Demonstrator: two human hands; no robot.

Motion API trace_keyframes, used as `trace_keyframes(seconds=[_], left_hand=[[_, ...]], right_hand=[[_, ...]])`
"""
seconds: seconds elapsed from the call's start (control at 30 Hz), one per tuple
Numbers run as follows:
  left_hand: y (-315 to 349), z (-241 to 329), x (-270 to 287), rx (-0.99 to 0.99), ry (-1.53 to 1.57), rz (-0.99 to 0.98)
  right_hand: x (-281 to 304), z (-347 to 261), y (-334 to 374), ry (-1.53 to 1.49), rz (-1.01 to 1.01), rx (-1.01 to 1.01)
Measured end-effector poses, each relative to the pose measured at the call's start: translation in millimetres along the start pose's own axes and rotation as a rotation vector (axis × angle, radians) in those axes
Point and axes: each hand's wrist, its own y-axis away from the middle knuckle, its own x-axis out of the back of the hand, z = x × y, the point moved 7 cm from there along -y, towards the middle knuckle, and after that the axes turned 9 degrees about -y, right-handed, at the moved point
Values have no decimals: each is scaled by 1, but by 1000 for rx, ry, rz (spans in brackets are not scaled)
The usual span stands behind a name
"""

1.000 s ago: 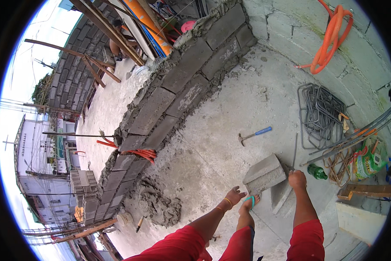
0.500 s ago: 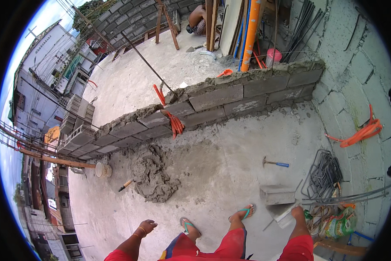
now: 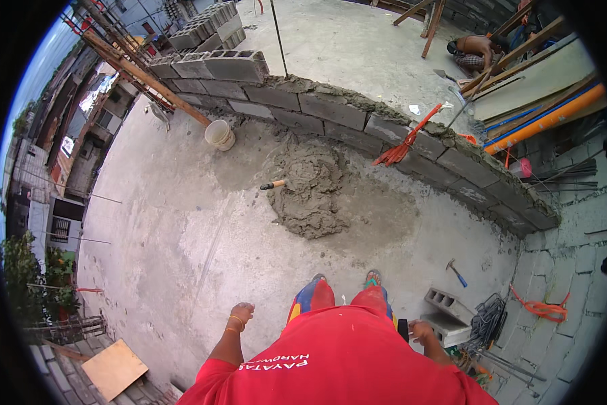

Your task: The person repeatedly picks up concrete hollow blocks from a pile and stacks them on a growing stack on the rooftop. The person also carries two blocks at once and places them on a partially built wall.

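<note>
My left hand (image 3: 242, 312), with a band at the wrist, hangs over bare concrete floor, its fingers loosely curled and nothing visible in them. On the other side, my right hand (image 3: 421, 330) is also curled, in front of a grey hollow block (image 3: 450, 329); whether they touch I cannot tell. A second hollow block (image 3: 450, 302) lies against it. A blue-handled hammer (image 3: 457, 273) rests on the floor beyond. Ahead of my feet spreads a heap of wet mortar (image 3: 310, 196). A tool handle (image 3: 273, 185) sticks out of its left side, the tool's other end hidden.
A low block wall (image 3: 330, 111) crosses ahead, orange conduit (image 3: 405, 150) hanging over it. Left of the mortar stands a white bucket (image 3: 220, 135). Bent steel bars (image 3: 490, 320) lie at the right wall. Beyond the low wall, another person (image 3: 476, 50) crouches near leaning boards.
My view has swung left, so the wall, mortar and blocks sit farther right. My feet are closer together and partly hidden by my red shirt. Both hands remain curled at my sides.
</note>
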Motion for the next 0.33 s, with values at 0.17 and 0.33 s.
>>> trace_keyframes(seconds=[0.17, 0.33], left_hand=[[-21, -16, 49, -85, 147, 103], [-4, 11, 92, -81, 440, 297]], right_hand=[[-20, -139, 11, 42, 78, 74], [-53, -314, -38, 83, 167, 226]])
